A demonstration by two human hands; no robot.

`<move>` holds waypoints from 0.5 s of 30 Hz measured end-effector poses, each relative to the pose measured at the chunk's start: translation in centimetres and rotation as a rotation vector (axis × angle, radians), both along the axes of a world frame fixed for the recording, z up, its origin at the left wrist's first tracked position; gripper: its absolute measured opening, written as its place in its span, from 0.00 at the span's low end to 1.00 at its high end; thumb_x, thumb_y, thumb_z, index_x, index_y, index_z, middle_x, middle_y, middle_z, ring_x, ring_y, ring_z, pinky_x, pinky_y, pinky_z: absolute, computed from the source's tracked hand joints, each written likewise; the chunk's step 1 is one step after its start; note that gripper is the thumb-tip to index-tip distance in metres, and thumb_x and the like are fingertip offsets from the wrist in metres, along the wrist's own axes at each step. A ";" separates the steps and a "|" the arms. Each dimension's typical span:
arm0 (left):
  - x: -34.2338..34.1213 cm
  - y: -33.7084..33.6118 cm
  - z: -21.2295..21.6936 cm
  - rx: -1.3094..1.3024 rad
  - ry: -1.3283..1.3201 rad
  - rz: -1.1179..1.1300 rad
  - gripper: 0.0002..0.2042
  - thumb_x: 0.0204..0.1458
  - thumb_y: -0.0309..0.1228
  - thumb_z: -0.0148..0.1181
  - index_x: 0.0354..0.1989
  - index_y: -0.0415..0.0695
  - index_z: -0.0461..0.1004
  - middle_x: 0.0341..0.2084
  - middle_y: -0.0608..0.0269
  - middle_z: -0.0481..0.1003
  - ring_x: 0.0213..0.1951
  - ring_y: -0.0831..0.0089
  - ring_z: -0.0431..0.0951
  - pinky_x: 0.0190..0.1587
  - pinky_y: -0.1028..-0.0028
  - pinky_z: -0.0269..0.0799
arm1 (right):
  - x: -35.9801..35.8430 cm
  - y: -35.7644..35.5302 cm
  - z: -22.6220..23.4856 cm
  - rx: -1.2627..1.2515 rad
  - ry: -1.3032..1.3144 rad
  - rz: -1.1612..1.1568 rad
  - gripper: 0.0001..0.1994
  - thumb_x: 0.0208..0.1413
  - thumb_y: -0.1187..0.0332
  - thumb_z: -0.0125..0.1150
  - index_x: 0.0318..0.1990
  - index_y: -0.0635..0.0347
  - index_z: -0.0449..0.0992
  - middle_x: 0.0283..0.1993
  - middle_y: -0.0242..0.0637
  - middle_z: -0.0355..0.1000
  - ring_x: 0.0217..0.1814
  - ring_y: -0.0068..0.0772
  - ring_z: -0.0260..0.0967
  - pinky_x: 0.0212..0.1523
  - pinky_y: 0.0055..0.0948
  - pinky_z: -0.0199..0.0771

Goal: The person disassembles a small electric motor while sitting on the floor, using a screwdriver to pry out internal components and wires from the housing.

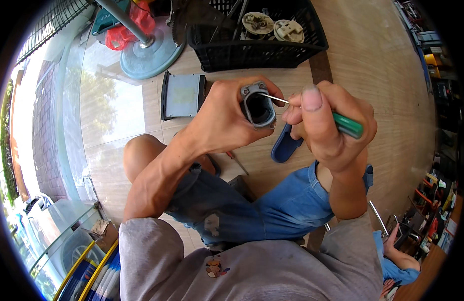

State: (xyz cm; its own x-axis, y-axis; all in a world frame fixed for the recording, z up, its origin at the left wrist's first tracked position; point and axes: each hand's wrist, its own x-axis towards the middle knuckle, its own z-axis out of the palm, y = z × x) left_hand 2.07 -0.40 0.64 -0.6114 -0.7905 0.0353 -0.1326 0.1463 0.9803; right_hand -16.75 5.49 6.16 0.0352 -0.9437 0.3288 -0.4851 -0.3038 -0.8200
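Fig.: my hands at work, seen from above; all places given rel. to the grey housing [258,107].

L hand [227,120]: fingers closed round the grey housing, a small hollow part w/ a rounded-rectangular mouth. Mouth faces up toward me, so the part's long axis runs roughly away from my face, down into the fist. Grip is full; only the rim and a small lug at the top edge show.

R hand [325,128]: just right of the housing, thumb and fingers pinched shut on a green-handled screwdriver [348,125]. Handle trails off right; thin metal shaft runs left and slightly up, tip meeting the housing's upper right rim. Whether the tip is inside the mouth or only on the edge: can't tell.

Key relation: tool axis lies near crosswise to the housing's axis, entering from the right. R hand is the working one, L hand only steadies.

Beyond the housing: black plastic crate [257,52] w/ round pale parts in it. Left of it on the floor: grey flat box [183,95]. Below right: blue slipper [284,145]. Below: my knees in denim shorts [272,205].
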 end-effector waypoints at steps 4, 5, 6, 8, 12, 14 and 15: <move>0.0 0.0 0.2 0.067 -0.004 -0.035 0.19 0.39 0.22 0.71 0.43 0.38 0.78 0.30 0.61 0.81 0.33 0.80 0.79 0.37 0.76 0.76 | -0.3 -0.9 -0.4 -0.099 -0.002 0.062 0.16 0.64 0.67 0.58 0.29 0.72 0.78 0.22 0.40 0.76 0.20 0.26 0.74 0.19 0.25 0.72; 0.0 0.0 0.3 0.060 -0.002 -0.042 0.19 0.39 0.22 0.71 0.43 0.38 0.78 0.30 0.60 0.81 0.33 0.80 0.80 0.38 0.76 0.76 | -0.4 -1.0 -0.5 -0.113 -0.007 0.073 0.16 0.65 0.67 0.58 0.29 0.72 0.78 0.22 0.40 0.76 0.20 0.26 0.74 0.19 0.25 0.71; 0.0 0.1 0.3 0.054 0.000 -0.049 0.19 0.39 0.22 0.71 0.43 0.38 0.78 0.31 0.60 0.82 0.34 0.79 0.80 0.39 0.76 0.76 | -0.4 -1.1 -0.5 -0.145 -0.016 0.083 0.16 0.65 0.67 0.58 0.29 0.72 0.78 0.21 0.39 0.76 0.20 0.26 0.74 0.19 0.25 0.71; -0.1 0.1 0.4 0.067 -0.003 -0.053 0.19 0.39 0.22 0.71 0.43 0.38 0.78 0.31 0.60 0.82 0.35 0.78 0.80 0.40 0.75 0.76 | -0.6 -1.1 -0.6 -0.107 -0.012 0.082 0.16 0.65 0.67 0.58 0.29 0.71 0.78 0.21 0.39 0.76 0.19 0.25 0.73 0.19 0.24 0.71; -0.3 0.1 0.0 0.131 0.002 -0.062 0.17 0.39 0.23 0.71 0.41 0.38 0.78 0.32 0.59 0.82 0.35 0.77 0.81 0.39 0.74 0.76 | -0.9 -1.2 -0.7 -0.097 -0.008 0.092 0.15 0.65 0.67 0.58 0.29 0.70 0.79 0.21 0.38 0.75 0.18 0.24 0.72 0.18 0.24 0.69; -0.7 -0.1 -0.3 -0.208 0.037 -0.098 0.16 0.39 0.22 0.71 0.39 0.38 0.78 0.30 0.59 0.81 0.34 0.78 0.80 0.38 0.74 0.75 | -0.7 -1.4 -1.1 -0.098 0.028 0.116 0.15 0.65 0.67 0.59 0.29 0.70 0.79 0.20 0.38 0.75 0.18 0.23 0.72 0.18 0.23 0.69; -0.8 -0.2 -0.4 -0.347 0.005 -0.116 0.15 0.39 0.22 0.71 0.38 0.38 0.78 0.30 0.60 0.81 0.33 0.78 0.79 0.37 0.74 0.74 | -0.7 -1.5 -1.3 -0.104 0.060 0.133 0.15 0.65 0.67 0.59 0.29 0.70 0.79 0.20 0.37 0.74 0.18 0.22 0.72 0.18 0.23 0.68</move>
State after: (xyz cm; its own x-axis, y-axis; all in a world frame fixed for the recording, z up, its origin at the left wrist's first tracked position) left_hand 1.23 -0.56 0.20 -0.6953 -0.6566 0.2923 -0.0911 0.4839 0.8703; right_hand -17.45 3.96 4.86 0.1802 -0.8902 0.4185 -0.4818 -0.4508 -0.7515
